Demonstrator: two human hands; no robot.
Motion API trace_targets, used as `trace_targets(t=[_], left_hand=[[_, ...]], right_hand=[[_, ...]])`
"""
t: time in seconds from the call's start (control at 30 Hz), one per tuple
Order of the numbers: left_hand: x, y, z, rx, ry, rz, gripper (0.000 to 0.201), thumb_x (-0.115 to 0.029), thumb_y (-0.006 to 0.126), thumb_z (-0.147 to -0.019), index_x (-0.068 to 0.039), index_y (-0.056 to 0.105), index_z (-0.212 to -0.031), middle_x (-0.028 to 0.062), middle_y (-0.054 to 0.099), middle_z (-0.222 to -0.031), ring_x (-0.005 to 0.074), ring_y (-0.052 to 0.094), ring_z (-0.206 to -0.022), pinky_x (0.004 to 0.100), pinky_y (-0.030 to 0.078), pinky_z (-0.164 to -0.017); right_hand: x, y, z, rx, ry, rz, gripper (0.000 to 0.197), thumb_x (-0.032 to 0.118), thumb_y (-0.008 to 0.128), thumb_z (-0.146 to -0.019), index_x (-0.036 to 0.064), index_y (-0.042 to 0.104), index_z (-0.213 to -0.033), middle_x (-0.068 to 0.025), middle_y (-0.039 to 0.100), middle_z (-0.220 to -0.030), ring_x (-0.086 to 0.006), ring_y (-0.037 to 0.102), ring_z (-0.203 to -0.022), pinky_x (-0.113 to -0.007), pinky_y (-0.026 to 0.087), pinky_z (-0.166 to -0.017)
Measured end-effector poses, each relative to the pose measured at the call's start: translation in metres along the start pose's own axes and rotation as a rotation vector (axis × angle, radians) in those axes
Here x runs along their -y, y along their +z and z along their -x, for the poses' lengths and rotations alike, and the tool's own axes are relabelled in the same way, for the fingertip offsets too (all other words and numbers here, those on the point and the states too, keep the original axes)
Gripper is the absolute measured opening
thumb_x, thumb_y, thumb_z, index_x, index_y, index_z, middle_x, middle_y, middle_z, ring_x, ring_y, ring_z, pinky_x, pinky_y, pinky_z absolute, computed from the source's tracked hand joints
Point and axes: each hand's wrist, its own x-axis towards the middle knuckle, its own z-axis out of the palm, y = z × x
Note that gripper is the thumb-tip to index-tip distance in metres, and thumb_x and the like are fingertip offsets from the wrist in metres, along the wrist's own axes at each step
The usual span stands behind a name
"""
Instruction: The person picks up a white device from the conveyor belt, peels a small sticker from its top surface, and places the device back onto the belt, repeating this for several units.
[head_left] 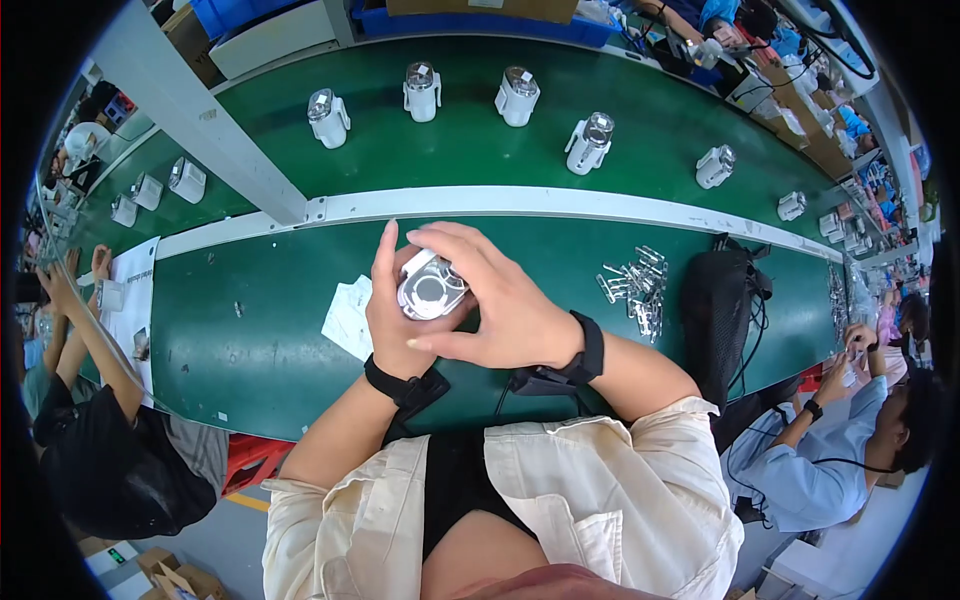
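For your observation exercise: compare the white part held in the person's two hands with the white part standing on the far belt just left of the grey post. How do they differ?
The held part is gripped between the left hand and right hand, off the belt; the far part stands untouched on the green belt. The held part shows its round shiny face toward the camera; the far part shows more of its side. Both are white with a shiny round top.

Counting here: five white jug-like units (517, 96) on the middle stretch of the far belt, one more in hand (431, 290), one pile of metal clips (636, 287), one paper slip (349, 317).

White jug-like parts (517, 96) ride the green belt (470, 150) — metal clips (634, 285) heaped nearby.
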Motion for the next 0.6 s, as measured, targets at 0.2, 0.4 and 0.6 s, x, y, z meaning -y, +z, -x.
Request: trace_targets(t=[0.2,0.4,0.6], left_hand=[[0.0,0.0,-0.001,0.042,-0.086,-0.059,0.106,-0.013,0.085,-0.069,-0.002,0.016,-0.149,0.0258,0.045,-0.132,0.032,0.054,-0.116,0.0418,0.046,-0.097],[-0.006,0.002,-0.001,0.033,-0.107,0.07,0.103,-0.018,0.083,-0.072,0.003,0.016,-0.147,0.0262,0.042,-0.134,0.0328,0.05,-0.121,0.0428,0.043,-0.1],[-0.006,-0.006,0.001,0.03,-0.091,0.068,0.1,-0.019,0.082,-0.074,0.002,0.017,-0.148,0.0253,0.043,-0.133,0.0323,0.051,-0.12,0.0428,0.044,-0.099]], right_hand=[[-0.041,-0.021,-0.035,-0.024,0.139,0.067,0.058,0.016,0.08,-0.062,0.0051,0.057,-0.114,-0.0131,0.062,-0.107,-0.0248,0.064,-0.094,-0.034,0.051,-0.083],[-0.145,-0.062,-0.069,-0.264,0.228,0.494,0.055,0.026,0.077,-0.066,0.0038,0.057,-0.113,-0.016,0.064,-0.103,-0.0299,0.063,-0.093,-0.038,0.05,-0.084],[-0.144,-0.09,-0.087,-0.153,0.316,0.59,0.066,0.038,0.079,-0.067,0.0013,0.058,-0.118,-0.0213,0.062,-0.108,-0.0359,0.061,-0.099,-0.041,0.049,-0.088]])
